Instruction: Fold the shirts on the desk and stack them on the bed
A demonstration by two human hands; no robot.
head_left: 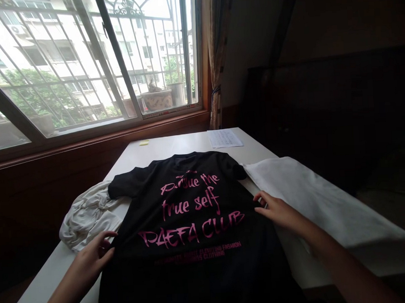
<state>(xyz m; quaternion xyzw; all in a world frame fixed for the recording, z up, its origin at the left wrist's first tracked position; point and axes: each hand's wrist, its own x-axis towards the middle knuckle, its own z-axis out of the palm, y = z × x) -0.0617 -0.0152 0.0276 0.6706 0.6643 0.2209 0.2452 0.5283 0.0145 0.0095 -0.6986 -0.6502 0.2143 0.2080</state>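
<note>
A black T-shirt [189,224] with pink lettering lies spread out on a white table [175,144], its collar toward the window and its lower part running out of the bottom of the view. At the shirt's left edge is my left hand [95,252], fingers bent and thumb apart from them, the tips touching the cloth. My right hand [273,209] rests against the right edge below the sleeve, with a gap between thumb and forefinger. Neither hand visibly grips the fabric.
Crumpled white cloth [90,216] lies left of the shirt, and a flatter white cloth [313,195] covers the table's right side. A written paper sheet [225,138] and a yellow note [144,143] lie at the far end. Beyond stands a barred window [92,62] beside a curtain [216,60].
</note>
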